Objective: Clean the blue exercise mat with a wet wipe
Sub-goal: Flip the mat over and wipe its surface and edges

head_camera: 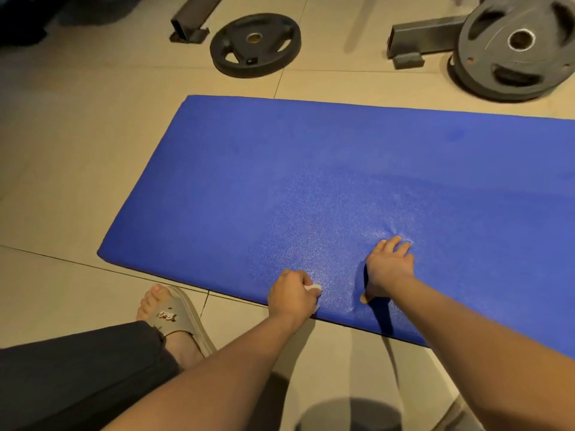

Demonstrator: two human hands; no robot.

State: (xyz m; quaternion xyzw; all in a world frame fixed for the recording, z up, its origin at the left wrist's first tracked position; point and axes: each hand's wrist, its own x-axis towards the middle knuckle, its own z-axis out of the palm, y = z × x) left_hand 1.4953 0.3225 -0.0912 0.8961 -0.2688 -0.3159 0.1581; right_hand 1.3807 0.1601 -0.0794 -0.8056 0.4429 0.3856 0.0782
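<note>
The blue exercise mat [326, 169] lies flat on the tiled floor and runs off the right edge of the view. At its near edge my left hand [292, 297] grips a small white wet wipe [313, 288], mostly hidden under the curled fingers and held against the mat. A little to the right, my right hand [387, 269] presses on the mat with spread fingers, and the surface dimples at the fingertips. The mat shines with a damp sheen around both hands.
My left foot in a grey slide sandal [175, 321] stands on the tiles just short of the mat's near edge. Beyond the mat lie a black weight plate [255, 45] and a larger grey weight plate [516, 48], with metal frame legs [426, 37] beside them.
</note>
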